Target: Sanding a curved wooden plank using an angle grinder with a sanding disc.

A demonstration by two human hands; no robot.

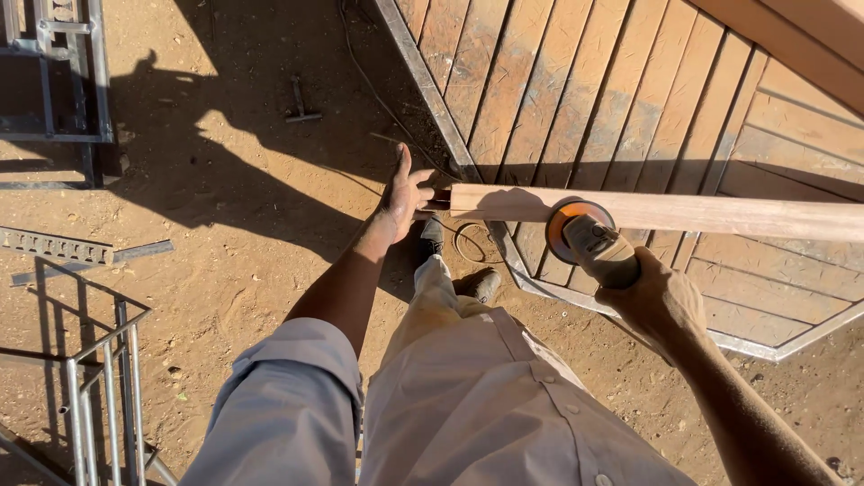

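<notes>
A wooden plank is being sanded with a disc grinder over a slatted wooden panel.

The plank is steadied at its near end by the left hand, fingers spread open against it, while the grinder is gripped in the closed right hand. The orange disc is set on the plank near that end; most of the length toward the panel's far edge seems still unworked.
</notes>
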